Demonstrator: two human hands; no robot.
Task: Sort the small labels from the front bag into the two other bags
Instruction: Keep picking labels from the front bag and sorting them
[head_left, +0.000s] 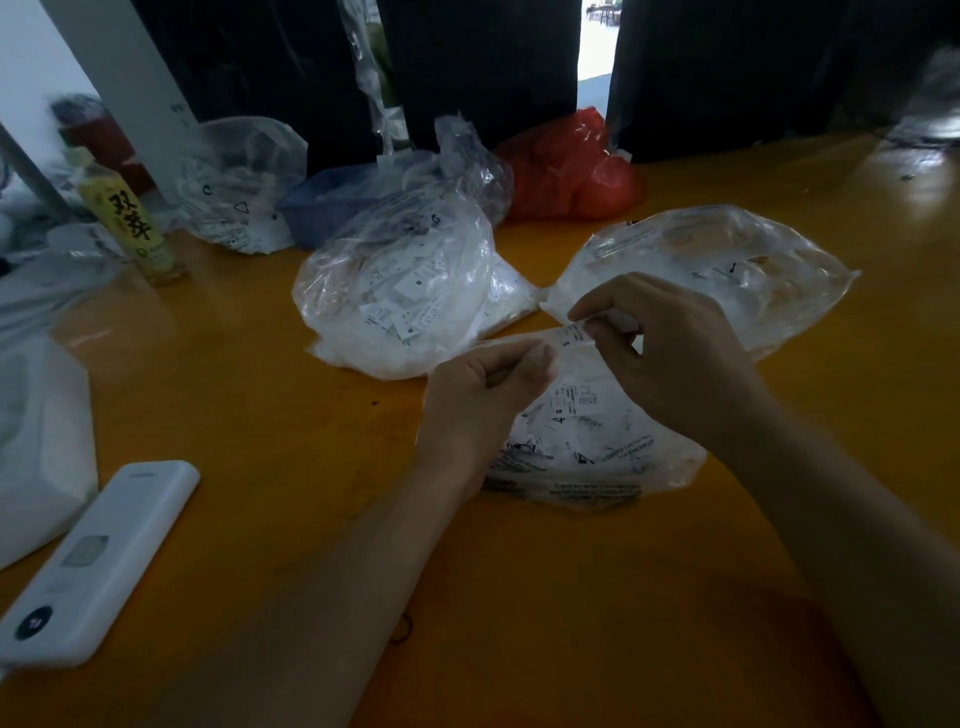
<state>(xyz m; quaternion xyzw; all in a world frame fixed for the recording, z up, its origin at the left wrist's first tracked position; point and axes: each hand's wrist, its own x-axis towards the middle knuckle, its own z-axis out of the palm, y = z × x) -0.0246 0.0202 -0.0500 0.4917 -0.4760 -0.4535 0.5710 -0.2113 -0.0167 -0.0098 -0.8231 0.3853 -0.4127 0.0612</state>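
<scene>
Centrally, on my table (675, 597), three clear bags: left bag (400, 291) and right bag (727, 270) behind, front bag (587, 447) nearest, under my hands. Left hand (483, 400) pinches the front bag's mouth; right hand (670, 353) pinches a white label (570, 338) marked S, long axis left-right, nearer the right bag.

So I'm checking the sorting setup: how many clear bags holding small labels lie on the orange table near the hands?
3: the front bag under both hands, the left bag behind it, the right bag beyond the right hand.
</scene>
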